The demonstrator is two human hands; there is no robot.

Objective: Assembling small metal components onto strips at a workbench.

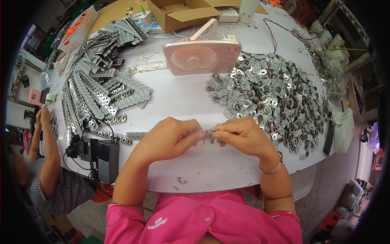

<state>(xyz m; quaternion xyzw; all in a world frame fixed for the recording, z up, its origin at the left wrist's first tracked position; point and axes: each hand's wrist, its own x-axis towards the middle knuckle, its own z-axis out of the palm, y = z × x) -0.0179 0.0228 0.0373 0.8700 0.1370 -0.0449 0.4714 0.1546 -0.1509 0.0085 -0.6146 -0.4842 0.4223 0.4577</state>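
My left hand and my right hand meet above the near middle of the white table. Both have thumb and fingers closed on a short piece of small grey metal parts, which shows in the gap between them. The left fingertips are slightly blurred, and much of the piece is hidden by the fingers. To the left of my left wrist, the end of a strip of metal parts comes out; whether it joins the held piece I cannot tell. Near the right hand spreads a large pile of loose metal parts.
Many metal strips lie stacked on the left. A pink fan stands at the back, before an open cardboard box. Black devices with cables sit at the front left. Another person works at far left.
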